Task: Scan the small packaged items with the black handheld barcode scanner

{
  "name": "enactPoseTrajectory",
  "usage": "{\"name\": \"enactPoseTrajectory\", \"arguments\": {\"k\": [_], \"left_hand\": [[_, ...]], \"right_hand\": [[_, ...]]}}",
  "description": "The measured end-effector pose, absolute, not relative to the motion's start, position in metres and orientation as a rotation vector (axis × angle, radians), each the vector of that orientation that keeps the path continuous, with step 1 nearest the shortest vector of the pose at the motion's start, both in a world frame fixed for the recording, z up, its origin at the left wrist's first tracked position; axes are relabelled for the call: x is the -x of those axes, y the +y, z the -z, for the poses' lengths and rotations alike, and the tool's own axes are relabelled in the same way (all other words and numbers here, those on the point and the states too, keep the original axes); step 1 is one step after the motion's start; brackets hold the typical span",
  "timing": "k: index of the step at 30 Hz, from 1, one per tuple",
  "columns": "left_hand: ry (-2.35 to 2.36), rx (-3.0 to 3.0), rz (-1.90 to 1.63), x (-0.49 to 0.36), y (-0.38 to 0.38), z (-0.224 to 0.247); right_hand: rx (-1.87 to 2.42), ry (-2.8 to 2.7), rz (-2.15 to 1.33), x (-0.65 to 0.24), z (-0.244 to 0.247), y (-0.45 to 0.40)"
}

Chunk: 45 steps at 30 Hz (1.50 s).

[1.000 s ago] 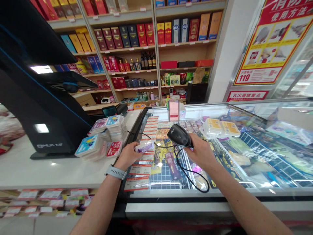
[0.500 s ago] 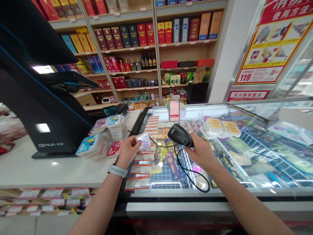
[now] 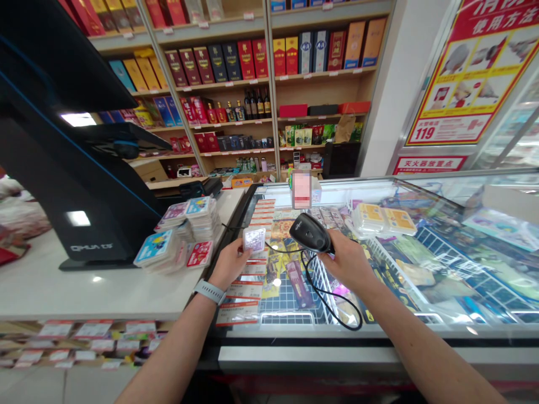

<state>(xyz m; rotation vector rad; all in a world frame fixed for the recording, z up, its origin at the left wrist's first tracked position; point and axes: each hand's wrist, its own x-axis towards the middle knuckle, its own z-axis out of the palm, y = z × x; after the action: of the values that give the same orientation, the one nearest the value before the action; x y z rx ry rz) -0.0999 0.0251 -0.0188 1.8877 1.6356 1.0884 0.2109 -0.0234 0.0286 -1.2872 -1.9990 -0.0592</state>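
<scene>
My right hand (image 3: pixel 347 258) grips a black handheld barcode scanner (image 3: pixel 310 233) above the glass top of a freezer, its head pointing left. A black cable (image 3: pixel 357 314) loops below the scanner onto the glass. To the left, my left hand (image 3: pixel 229 262) pinches a small, flat, pale purple and white pack (image 3: pixel 254 240) by its left side, holding it up near the scanner. The print on the pack is too small to read. Beside this hand, stacks of flat plastic packs with blue (image 3: pixel 155 247), purple and red (image 3: pixel 199 254) tops stand on the counter.
A black checkout terminal (image 3: pixel 90 224) stands on the white counter (image 3: pixel 109 297) at left. Two yellow-topped packs (image 3: pixel 398 220) lie on the freezer glass (image 3: pixel 273 320) at right. Price labels (image 3: pixel 240 311) line the freezer's left edge. Shelves of boxes and bottles (image 3: pixel 256 102) fill the back.
My left hand has moved slightly right and up with the small pack, which now stands more upright toward the scanner. My right hand and the scanner have hardly moved.
</scene>
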Motion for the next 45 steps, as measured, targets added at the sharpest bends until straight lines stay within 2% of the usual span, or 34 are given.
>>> {"name": "enactPoseTrajectory", "arguments": {"k": [8,20,30,45], "left_hand": [[1.314,-1.365,-1.313,0.093,0.026,0.017],[1.148,-1.252,-1.464,0.055,0.056,-0.019],[1.121,-1.146,-1.560,0.051,0.077,0.008],[0.993,-1.078,-1.557,0.056,0.074,0.010]], "right_hand": [[1.270,-1.980,0.063,-0.212,-0.027,-0.023],[1.281,-1.892,0.052,-0.214,-0.027,-0.022],[1.219,-1.973,0.111,-0.219,-0.031,-0.020],[1.210,-2.124,0.185,-0.207,-0.021,-0.017]]}}
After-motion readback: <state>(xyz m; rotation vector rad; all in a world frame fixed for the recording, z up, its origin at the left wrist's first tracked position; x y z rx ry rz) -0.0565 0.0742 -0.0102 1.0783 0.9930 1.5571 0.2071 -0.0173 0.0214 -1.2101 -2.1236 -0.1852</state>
